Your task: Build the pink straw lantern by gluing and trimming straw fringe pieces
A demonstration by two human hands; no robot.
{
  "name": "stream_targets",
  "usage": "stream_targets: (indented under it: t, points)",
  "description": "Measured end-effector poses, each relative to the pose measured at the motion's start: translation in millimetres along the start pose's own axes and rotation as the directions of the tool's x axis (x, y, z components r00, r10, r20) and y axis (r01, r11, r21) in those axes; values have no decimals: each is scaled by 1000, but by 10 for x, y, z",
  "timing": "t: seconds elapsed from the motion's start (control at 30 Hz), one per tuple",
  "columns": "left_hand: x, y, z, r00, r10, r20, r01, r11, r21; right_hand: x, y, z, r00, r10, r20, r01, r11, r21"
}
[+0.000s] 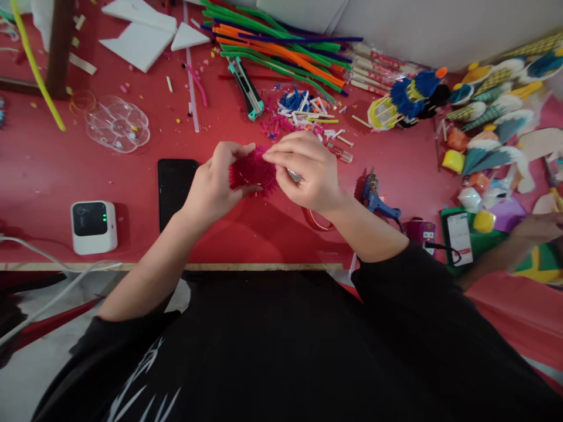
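Observation:
A bright pink, round craft piece with a fringed edge [253,170] is held just above the red table. My left hand [215,179] curves around its left side, thumb below and fingers above. From the right, my right hand [308,170] pinches at its upper right edge with thumb and fingertips together. Whether a small part sits in that pinch is hidden. Something silvery [294,175] shows through the gap under my right fingers. Below that wrist lies a red ring-shaped thing [319,220], partly covered.
Cut bits [303,108] and a utility knife [245,88] lie beyond my hands, before pipe cleaners [281,44]. A black phone [176,187] and clear tray [118,124] are leftward. Rightward are a glue gun [373,196], paper crafts [492,140] and another person's hand [539,228].

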State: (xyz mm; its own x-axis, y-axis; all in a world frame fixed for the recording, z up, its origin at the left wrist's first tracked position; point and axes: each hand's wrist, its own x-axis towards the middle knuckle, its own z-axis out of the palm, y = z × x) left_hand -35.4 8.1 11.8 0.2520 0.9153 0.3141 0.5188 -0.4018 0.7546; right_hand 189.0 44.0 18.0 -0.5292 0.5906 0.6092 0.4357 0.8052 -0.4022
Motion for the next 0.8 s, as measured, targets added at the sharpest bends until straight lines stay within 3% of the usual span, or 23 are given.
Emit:
stream_targets:
  t: [0.27, 0.8]
  points:
    - [-2, -3, 9, 1000, 2, -7, -2, 1000, 29, 46, -49, 21, 995, 37, 96, -32, 998, -51]
    - [-7, -50, 10, 999, 47, 3, -47, 999, 13, 56, -127, 50, 990, 128, 62, -127, 992, -26]
